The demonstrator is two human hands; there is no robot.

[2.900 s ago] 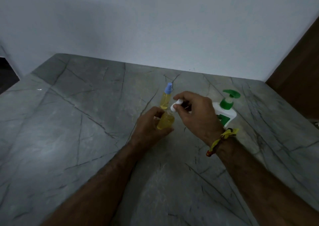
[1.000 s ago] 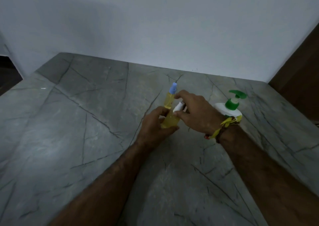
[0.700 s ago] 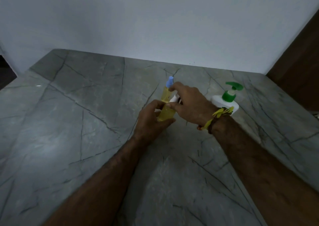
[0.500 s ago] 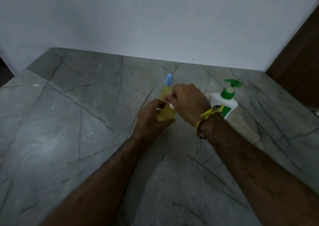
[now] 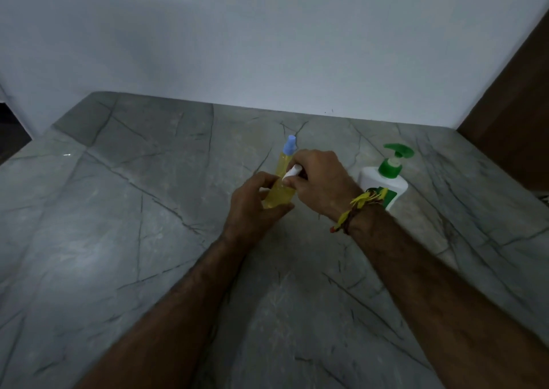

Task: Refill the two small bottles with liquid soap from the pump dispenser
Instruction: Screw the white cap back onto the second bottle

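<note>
Two small bottles sit close together between my hands, both showing yellow liquid. My left hand wraps round the body of the nearer bottle, holding it upright on the stone counter. My right hand comes over its top, fingers pinching the white cap at the neck, which I judge I am screwing down. So both hands are together, clamped on the one bottle.

Just beyond my right fingertips stands the second bottle, with its blue cap on. Off to the outer side of my right wrist is the pump dispenser, white with a green pump head, partly hidden by the yellow thread band on that wrist.

I expect the bottle to be light, thin-walled plastic that gives if squeezed, and slippery if soap has run down it. So I would grip low on the body, firmly but not hard, and turn the cap by its sides.
</note>
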